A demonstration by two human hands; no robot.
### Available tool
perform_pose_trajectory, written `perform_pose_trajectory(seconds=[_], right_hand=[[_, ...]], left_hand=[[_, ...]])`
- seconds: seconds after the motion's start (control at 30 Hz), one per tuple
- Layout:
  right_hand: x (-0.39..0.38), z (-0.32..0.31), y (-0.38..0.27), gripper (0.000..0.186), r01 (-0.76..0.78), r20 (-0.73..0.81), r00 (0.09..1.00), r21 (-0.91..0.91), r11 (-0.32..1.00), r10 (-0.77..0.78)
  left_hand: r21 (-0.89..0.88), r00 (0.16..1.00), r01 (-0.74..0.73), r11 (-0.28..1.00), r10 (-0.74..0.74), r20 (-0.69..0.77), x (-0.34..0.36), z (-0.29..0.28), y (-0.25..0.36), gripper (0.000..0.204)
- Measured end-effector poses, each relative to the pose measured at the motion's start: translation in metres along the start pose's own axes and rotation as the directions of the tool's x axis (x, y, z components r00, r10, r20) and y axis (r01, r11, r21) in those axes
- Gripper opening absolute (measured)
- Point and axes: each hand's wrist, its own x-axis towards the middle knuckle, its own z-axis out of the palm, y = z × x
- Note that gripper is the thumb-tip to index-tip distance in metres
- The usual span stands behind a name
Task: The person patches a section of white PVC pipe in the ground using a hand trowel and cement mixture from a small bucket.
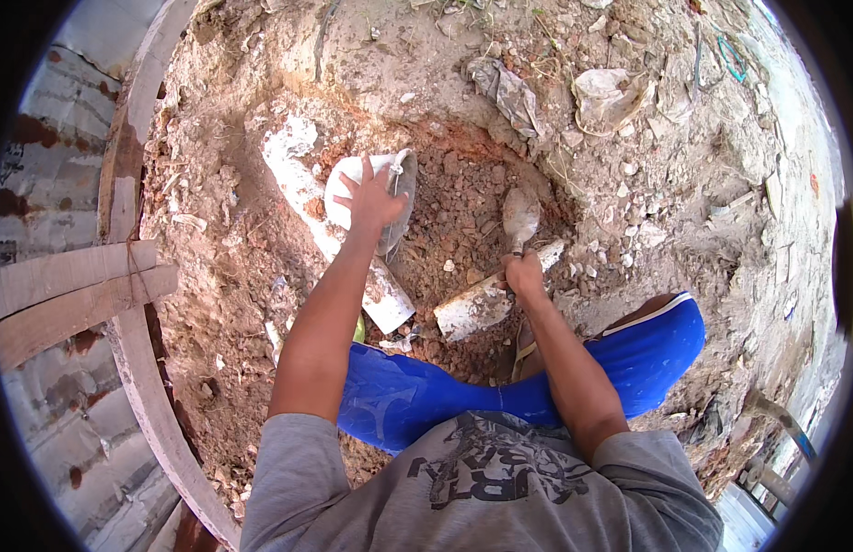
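A small white bucket (345, 177) lies tipped on its side, its grey-smeared mouth turned right toward the loose soil. My left hand (376, 202) grips it near the rim, fingers spread over the outer wall. In my right hand (524, 273) is the handle of a trowel (520, 213). Its dirt-coated blade points away from me over the right side of the dug hollow (454, 207). Beneath the bucket runs a long white pipe (388, 299), partly covered with pale dirt. Another muddy length of pipe (472, 308) lies just below my right hand.
Wooden beams (77, 285) and rusty metal sheets (54, 175) stand along the left. Crumpled plastic scraps (507, 92) and a pale bag (612, 97) lie on rough ground beyond the hollow. At lower right is a curved tool or pipe (783, 421). My blue-clad legs (445, 391) are close to the pipes.
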Motion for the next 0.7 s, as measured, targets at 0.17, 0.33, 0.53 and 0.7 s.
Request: perform_pose_trajectory(seconds=[0.17,0.33,0.53,0.7], right_hand=[[0.016,0.039,-0.01,0.013,-0.249,0.04,0.965,0.448,0.859,0.26],[0.037,0.091,0.027,0.021,-0.296,-0.155,0.931,0.209,0.932,0.33],[0.056,0.145,0.054,0.04,-0.17,-0.166,0.978,-0.264,0.949,0.129],[0.005,0.171,-0.012,0.042,0.013,0.096,0.995,-0.278,0.961,0.015]], left_hand=[[-0.102,0.978,-0.196,0.975,0.188,-0.086,0.007,0.012,-0.063,0.069],[-0.278,0.979,0.027,0.96,-0.082,-0.188,-0.015,0.047,-0.01,0.061],[-0.277,0.955,0.245,0.929,-0.281,-0.098,0.062,0.024,-0.006,0.073],[-0.306,0.933,0.31,0.9,-0.35,-0.084,0.069,0.035,-0.025,0.073]])
